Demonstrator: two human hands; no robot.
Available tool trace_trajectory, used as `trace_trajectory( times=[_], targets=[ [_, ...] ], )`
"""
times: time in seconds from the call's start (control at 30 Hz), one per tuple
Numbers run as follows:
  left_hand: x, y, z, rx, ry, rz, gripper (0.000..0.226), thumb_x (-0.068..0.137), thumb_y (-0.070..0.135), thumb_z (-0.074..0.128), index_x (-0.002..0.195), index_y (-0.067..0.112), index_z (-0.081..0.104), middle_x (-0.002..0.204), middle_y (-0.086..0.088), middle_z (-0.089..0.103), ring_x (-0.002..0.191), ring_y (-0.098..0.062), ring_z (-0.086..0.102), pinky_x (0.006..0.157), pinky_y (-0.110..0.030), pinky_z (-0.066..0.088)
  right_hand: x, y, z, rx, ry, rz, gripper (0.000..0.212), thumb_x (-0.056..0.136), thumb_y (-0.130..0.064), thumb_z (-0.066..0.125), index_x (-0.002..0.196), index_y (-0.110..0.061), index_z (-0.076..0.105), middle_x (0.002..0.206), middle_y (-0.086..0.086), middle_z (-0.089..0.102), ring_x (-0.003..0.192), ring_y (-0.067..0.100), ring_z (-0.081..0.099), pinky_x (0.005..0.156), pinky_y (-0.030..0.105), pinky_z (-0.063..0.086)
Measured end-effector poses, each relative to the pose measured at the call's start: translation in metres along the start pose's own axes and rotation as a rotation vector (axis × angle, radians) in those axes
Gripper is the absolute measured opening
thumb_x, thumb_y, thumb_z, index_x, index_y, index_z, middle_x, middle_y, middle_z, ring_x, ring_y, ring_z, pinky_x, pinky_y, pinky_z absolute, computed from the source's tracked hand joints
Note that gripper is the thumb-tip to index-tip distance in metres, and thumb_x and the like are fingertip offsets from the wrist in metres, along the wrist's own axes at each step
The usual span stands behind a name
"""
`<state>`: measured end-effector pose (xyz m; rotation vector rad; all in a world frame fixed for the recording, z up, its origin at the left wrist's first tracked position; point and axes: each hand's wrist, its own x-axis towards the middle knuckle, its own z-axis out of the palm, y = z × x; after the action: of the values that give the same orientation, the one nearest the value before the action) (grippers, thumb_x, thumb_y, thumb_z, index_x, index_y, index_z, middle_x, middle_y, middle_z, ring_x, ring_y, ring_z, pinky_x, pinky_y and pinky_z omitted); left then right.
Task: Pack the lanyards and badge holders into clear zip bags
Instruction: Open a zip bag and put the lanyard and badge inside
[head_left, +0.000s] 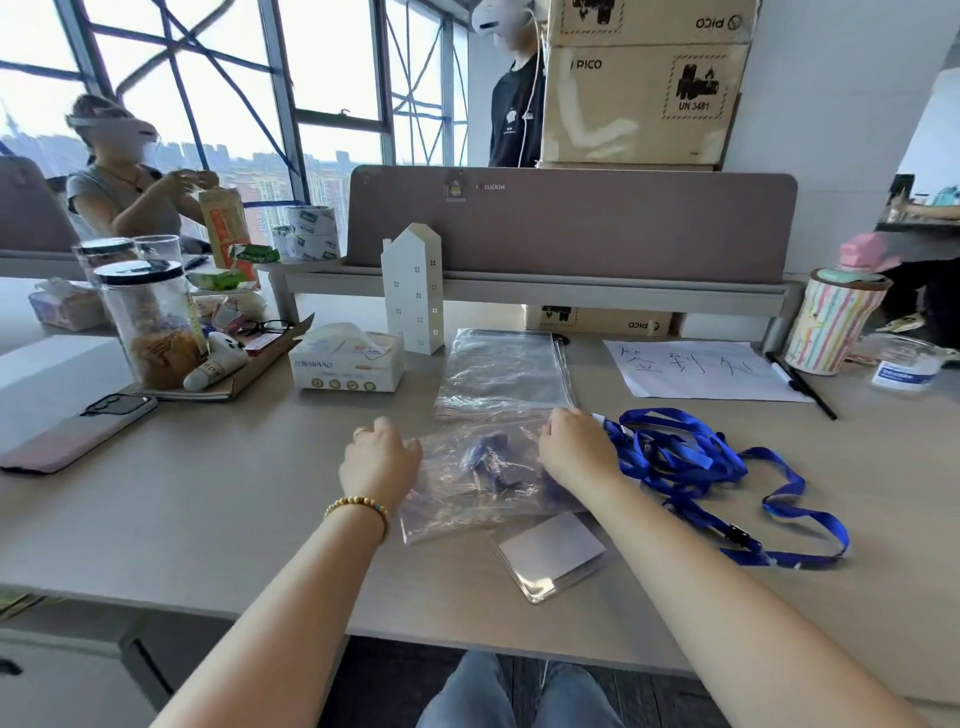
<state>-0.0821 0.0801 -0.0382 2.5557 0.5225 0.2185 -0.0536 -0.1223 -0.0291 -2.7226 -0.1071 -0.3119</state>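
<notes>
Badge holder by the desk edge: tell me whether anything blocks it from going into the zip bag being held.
Nothing visible does. The badge holder lies bare beside the zip bag. Both the left hand and right hand grip the bag's far edge.

I count two hands on one filled zip bag (467, 478), one stack of empty bags (501, 371), one badge holder (553, 553), one lanyard tangle (691, 457).
</notes>
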Motion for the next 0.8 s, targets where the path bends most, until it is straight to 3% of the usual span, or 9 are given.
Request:
trace_trajectory(
  times=[0.17,0.33,0.47,0.57,0.63,0.7,0.8],
  targets=[
    [0.002,0.0,-0.001,-0.077,-0.128,-0.067,0.048,0.089,0.034,0.057,0.116,-0.004,0.046,0.113,-0.018,0.06,0.102,-0.032,0.058,0.08,-0.033,0.046,0.004,0.002,0.002,-0.051,-0.196,0.129,0.031,0.096,-0.023,0.042,0.113,-0.001,0.056,0.115,0.016,0.062,0.105,0.033,0.059,0.07,0.03,0.041],
    [0.003,0.001,0.003,-0.087,-0.153,-0.07,0.016,0.085,0.018,0.059,0.083,0.005,0.049,0.089,-0.01,0.054,0.083,-0.027,0.052,0.072,-0.028,0.042,0.012,-0.004,0.003,-0.006,-0.33,0.244,0.043,0.095,-0.026,0.047,0.13,0.0,0.048,0.128,0.016,0.055,0.112,0.031,0.057,0.073,0.028,0.041],
    [0.007,-0.003,0.009,-0.238,-0.102,-0.009,0.011,0.088,0.013,0.047,0.08,0.006,0.051,0.075,-0.007,0.053,0.075,-0.026,0.052,0.068,-0.028,0.042,0.017,-0.004,0.002,0.087,-0.389,0.36,0.056,0.092,-0.02,0.05,0.139,0.004,0.03,0.107,0.016,0.059,0.09,0.026,0.054,0.072,0.029,0.04],
    [0.008,0.004,0.006,-0.42,-0.078,0.052,0.014,0.095,0.018,0.038,0.09,0.006,0.044,0.074,-0.005,0.047,0.071,-0.023,0.047,0.061,-0.028,0.038,0.019,-0.003,0.005,0.22,-0.36,0.369,0.04,0.093,-0.02,0.048,0.127,0.0,0.047,0.109,0.016,0.059,0.085,0.025,0.052,0.07,0.027,0.039],
    [0.007,0.011,-0.001,-0.59,-0.105,0.052,0.011,0.097,0.018,0.036,0.095,0.007,0.04,0.077,-0.006,0.047,0.063,-0.021,0.046,0.048,-0.023,0.037,0.02,-0.003,0.008,0.388,-0.271,0.355,0.021,0.09,-0.016,0.046,0.108,-0.008,0.055,0.103,0.016,0.06,0.082,0.025,0.052,0.067,0.028,0.039],
    [0.006,0.017,-0.009,-0.727,-0.108,0.04,0.008,0.097,0.017,0.036,0.098,0.009,0.039,0.077,-0.006,0.047,0.055,-0.016,0.045,0.037,-0.019,0.038,0.022,-0.001,0.009,0.548,-0.178,0.346,0.005,0.086,-0.013,0.044,0.084,-0.015,0.047,0.088,0.011,0.056,0.083,0.026,0.053,0.068,0.031,0.041],
    [0.007,0.028,-0.02,-0.782,-0.103,0.062,0.011,0.096,0.019,0.037,0.101,0.009,0.042,0.076,-0.006,0.047,0.053,-0.018,0.048,0.041,-0.022,0.04,0.022,0.0,-0.004,0.673,-0.063,0.344,0.02,0.087,-0.017,0.044,0.071,-0.022,0.035,0.093,0.01,0.063,0.09,0.029,0.061,0.072,0.036,0.045]
  ],
)
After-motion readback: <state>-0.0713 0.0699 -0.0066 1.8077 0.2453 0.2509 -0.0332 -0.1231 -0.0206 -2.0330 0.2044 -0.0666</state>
